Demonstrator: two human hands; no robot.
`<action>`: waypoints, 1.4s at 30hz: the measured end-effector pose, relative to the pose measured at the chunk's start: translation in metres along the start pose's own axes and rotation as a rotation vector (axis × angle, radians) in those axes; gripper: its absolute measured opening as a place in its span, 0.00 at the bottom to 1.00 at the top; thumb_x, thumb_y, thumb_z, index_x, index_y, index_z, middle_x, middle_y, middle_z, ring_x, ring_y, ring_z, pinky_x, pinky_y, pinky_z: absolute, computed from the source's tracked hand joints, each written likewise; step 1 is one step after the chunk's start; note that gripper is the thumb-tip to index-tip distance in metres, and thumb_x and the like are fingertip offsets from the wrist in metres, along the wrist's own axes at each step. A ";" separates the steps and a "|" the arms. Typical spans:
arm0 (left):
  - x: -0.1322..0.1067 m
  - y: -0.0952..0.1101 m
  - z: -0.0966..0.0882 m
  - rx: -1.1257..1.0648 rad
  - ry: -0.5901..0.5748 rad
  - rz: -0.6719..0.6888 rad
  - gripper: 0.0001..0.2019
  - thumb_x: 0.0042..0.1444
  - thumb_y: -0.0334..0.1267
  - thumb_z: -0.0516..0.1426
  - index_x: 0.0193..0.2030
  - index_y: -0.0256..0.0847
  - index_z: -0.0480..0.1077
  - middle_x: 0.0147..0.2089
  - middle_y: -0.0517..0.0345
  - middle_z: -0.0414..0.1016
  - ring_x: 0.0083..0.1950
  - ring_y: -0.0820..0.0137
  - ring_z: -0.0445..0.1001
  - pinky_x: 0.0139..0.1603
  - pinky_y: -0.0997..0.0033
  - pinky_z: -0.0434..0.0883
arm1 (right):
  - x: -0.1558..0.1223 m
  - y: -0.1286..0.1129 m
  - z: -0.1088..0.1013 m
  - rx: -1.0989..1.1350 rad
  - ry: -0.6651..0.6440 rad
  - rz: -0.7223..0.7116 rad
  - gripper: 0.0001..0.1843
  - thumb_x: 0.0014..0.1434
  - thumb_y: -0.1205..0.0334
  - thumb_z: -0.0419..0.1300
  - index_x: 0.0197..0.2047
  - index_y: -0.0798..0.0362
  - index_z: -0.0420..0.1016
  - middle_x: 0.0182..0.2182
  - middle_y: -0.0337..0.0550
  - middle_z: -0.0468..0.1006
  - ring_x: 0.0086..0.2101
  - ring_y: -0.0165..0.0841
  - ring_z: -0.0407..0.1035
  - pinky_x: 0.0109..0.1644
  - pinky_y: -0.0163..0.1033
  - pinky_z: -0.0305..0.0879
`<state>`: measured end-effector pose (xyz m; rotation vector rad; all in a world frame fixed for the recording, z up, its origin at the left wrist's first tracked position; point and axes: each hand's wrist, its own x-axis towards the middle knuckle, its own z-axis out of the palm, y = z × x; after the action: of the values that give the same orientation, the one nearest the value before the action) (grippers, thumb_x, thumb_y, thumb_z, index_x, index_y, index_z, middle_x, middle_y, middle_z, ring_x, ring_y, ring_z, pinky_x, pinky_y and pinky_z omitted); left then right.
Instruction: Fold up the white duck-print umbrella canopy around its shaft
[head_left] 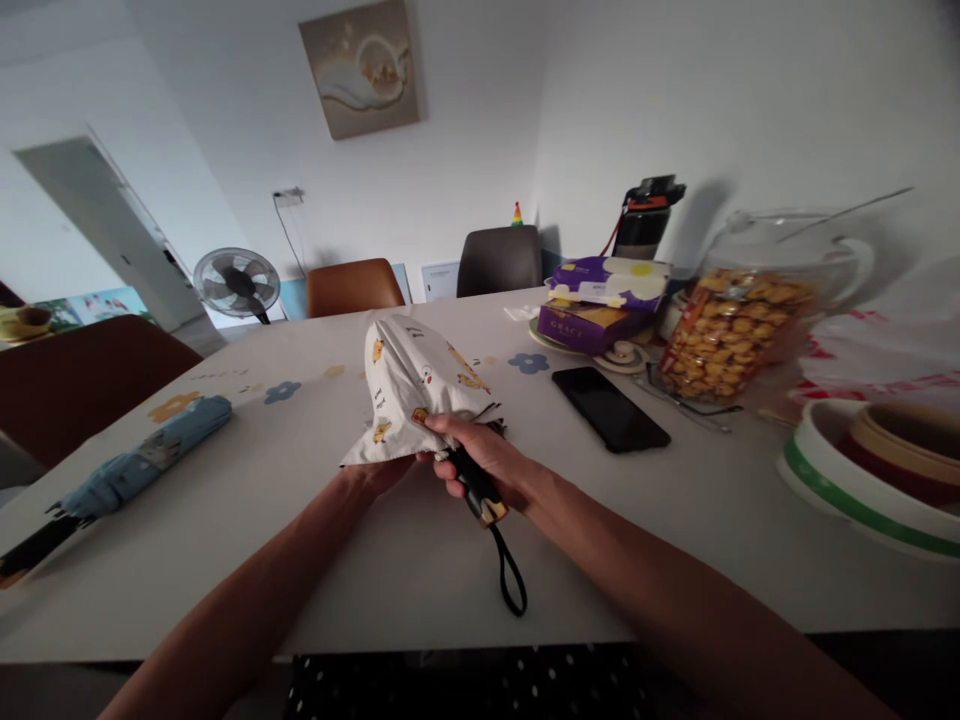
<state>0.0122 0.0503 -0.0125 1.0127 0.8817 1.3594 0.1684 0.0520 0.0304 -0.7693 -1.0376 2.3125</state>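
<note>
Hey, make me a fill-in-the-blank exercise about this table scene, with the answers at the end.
1. The right hand grips the black handle of a printed umbrella whose background colour is ____.
2. The folded umbrella lying at the left of the table is coloured ____.
3. Seen by the wearer, the black phone lies to the ____ of the printed umbrella.
4. The box marked GRACE is coloured ____.

Missing words: white; blue; right; purple.
</note>
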 end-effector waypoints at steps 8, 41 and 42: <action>0.007 0.015 -0.013 -0.074 -0.007 -0.010 0.15 0.51 0.39 0.57 0.46 0.38 0.70 0.45 0.49 0.74 0.43 0.62 0.72 0.42 0.63 0.70 | 0.005 -0.002 -0.010 -0.100 0.179 -0.125 0.16 0.54 0.48 0.56 0.33 0.52 0.60 0.14 0.31 0.63 0.12 0.24 0.57 0.13 0.29 0.55; 0.011 0.023 0.038 0.308 0.225 0.371 0.13 0.53 0.40 0.54 0.44 0.38 0.69 0.41 0.52 0.71 0.42 0.70 0.70 0.43 0.68 0.69 | 0.000 -0.016 -0.017 -0.055 0.210 -0.282 0.12 0.51 0.54 0.61 0.32 0.53 0.66 0.13 0.31 0.60 0.12 0.23 0.53 0.12 0.28 0.54; 0.014 0.027 0.045 0.311 0.202 0.359 0.13 0.54 0.41 0.54 0.44 0.39 0.69 0.42 0.52 0.71 0.44 0.70 0.70 0.45 0.68 0.69 | 0.000 -0.016 -0.016 -0.085 0.233 -0.279 0.12 0.51 0.53 0.61 0.31 0.54 0.66 0.12 0.31 0.61 0.12 0.23 0.54 0.12 0.28 0.54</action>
<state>0.0454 0.0602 0.0289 1.3355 1.1254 1.6814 0.1822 0.0690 0.0340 -0.8450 -1.0671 1.9056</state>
